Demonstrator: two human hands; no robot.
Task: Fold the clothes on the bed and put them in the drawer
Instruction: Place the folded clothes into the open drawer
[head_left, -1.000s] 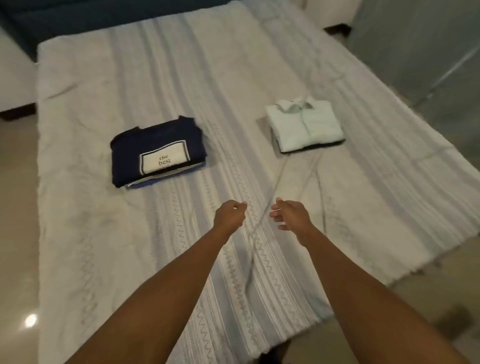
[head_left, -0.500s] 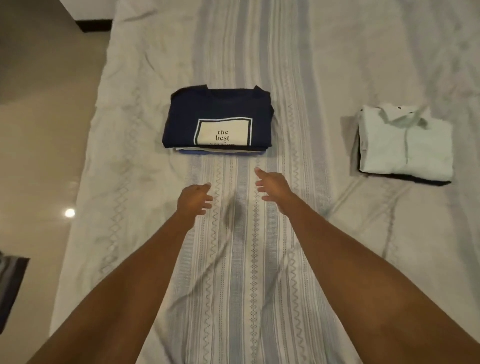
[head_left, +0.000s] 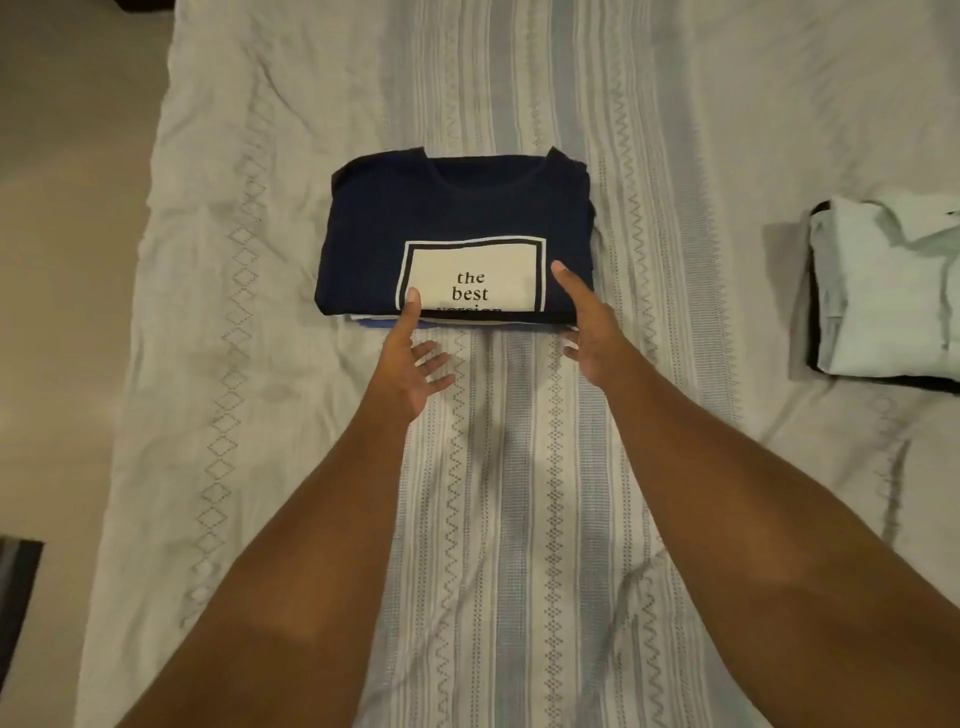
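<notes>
We are looking down at a folded navy T-shirt (head_left: 457, 208) lying at centre frame, collar away from us, its white panel (head_left: 470, 265) reading "the best". White and blue edges (head_left: 384, 323) are peeking out beneath its near side. Our left hand (head_left: 410, 364) is touching the shirt's near edge with its thumb, fingers spread, its grip holding nothing. Our right hand (head_left: 587, 332) is resting its thumb by the panel's right border, its grip likewise wide and holding nothing. The bed (head_left: 519, 519), in a white sheet with grey-blue stripes and zigzags, is filling most of the frame. A folded pale green shirt (head_left: 893, 291) is sitting at the right edge, well apart. Beige floor (head_left: 62, 312) is running down the left, beyond the bed's edge.
</notes>
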